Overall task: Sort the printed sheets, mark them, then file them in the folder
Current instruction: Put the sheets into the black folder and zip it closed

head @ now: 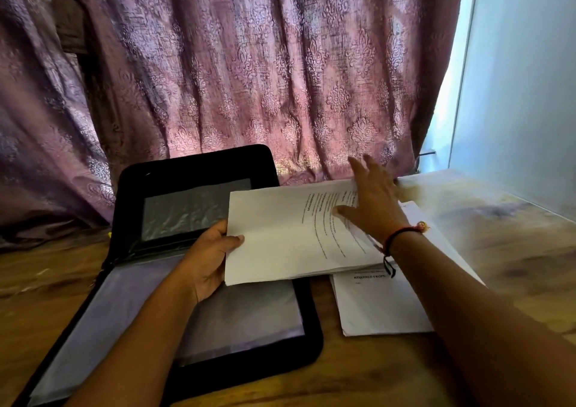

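Observation:
A black zip folder (299,349) lies open on the wooden table, with clear plastic sleeves on its near half and a grey pocket on its raised far half. My left hand (207,263) grips the left edge of a stack of printed sheets (280,238), thumb on top, holding it over the folder's right side. My right hand (372,201) lies flat on the stack's right part with fingers spread. Under the stack, another printed sheet (380,307) rests on the table to the folder's right.
A purple patterned curtain (249,63) hangs right behind the table. A pale wall (523,79) stands at the right. The wooden table (514,250) shows bare wood right of the sheets and at the left (46,275) of the folder.

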